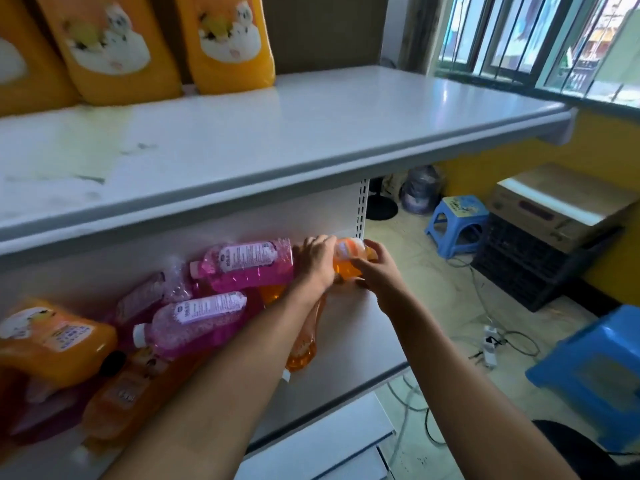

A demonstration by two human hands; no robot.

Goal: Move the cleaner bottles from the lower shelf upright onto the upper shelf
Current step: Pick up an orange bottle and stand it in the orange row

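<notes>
Nearest the camera, two bare forearms reach forward and slightly down toward the lower shelf (349, 327); the left hand (317, 259) and the right hand (375, 271) meet at the shelf's far right end, beside the slotted upright (362, 209); both hands curl round a small orange bottle (348, 258) lying on its side there, the left over its near end and the right over its other end, though the fingers hide most of it and the exact hold is hard to read.

To the left on the same shelf lies a heap of cleaner bottles, all on their sides: a large orange bottle (55, 344) at the far left, a darker orange one (121, 396) below it, two pink bottles with white caps (194, 320) (249, 265), and an orange bottle (304, 344) partly under the left forearm.

Above, the upper shelf (311, 133) carries upright orange bottles (228, 46) (110, 53) at its back left.

Farther off on the floor stand a blue stool (457, 225), a second blue stool (595, 375), a cardboard box (557, 206) on a black crate (533, 265), and loose cables (498, 344).
</notes>
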